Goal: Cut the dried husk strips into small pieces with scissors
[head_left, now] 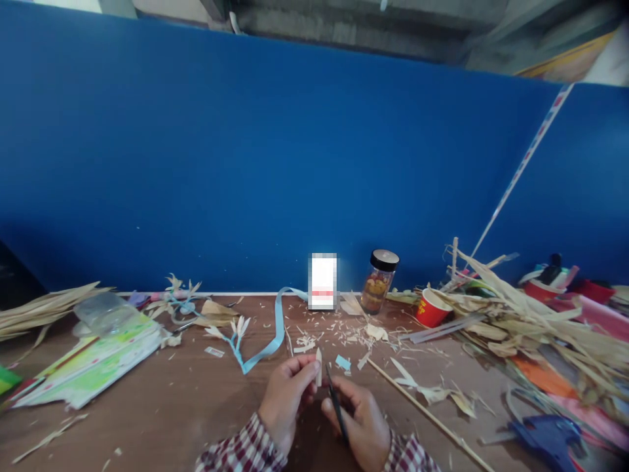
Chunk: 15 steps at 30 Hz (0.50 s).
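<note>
My left hand (pixel 287 396) pinches a small pale strip of dried leaf (pixel 319 367), held upright above the brown table (pixel 171 400). My right hand (pixel 358 419) is closed round dark scissors (pixel 337 403) whose tip points up at the strip's base. Both hands sit close together at the table's front middle. Pale leaf scraps (pixel 339 334) lie scattered just beyond them, along with a small light-blue paper bit (pixel 343 362).
A light-blue ribbon (pixel 275 334) curls left of centre. A jar with a black lid (pixel 378 280) and a red cup (pixel 432 308) stand near the blue wall (pixel 295 164). Dried leaves (pixel 531 321) heap at right, a thin stick (pixel 427 413), papers (pixel 93 367) at left.
</note>
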Available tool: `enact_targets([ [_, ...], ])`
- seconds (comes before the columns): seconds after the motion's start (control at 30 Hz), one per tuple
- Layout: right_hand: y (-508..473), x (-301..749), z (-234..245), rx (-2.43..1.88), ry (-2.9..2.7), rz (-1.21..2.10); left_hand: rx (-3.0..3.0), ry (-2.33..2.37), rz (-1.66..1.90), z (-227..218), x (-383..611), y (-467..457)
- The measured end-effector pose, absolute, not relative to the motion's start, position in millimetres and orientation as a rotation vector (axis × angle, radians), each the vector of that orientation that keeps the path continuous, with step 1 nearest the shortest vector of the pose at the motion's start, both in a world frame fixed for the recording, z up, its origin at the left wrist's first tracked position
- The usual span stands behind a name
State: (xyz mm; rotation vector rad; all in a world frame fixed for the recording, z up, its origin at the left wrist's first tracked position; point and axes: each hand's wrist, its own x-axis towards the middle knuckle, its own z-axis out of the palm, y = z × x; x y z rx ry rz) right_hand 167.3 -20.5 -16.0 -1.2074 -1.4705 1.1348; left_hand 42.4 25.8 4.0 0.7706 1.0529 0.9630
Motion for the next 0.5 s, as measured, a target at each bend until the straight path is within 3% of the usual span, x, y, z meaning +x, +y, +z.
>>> enact_targets([
  [0.5,-20.7,166.8,-17.5,-1.180,-1.461,1.181,0.848,1.109,0.996,3.6,41.4,27.8],
])
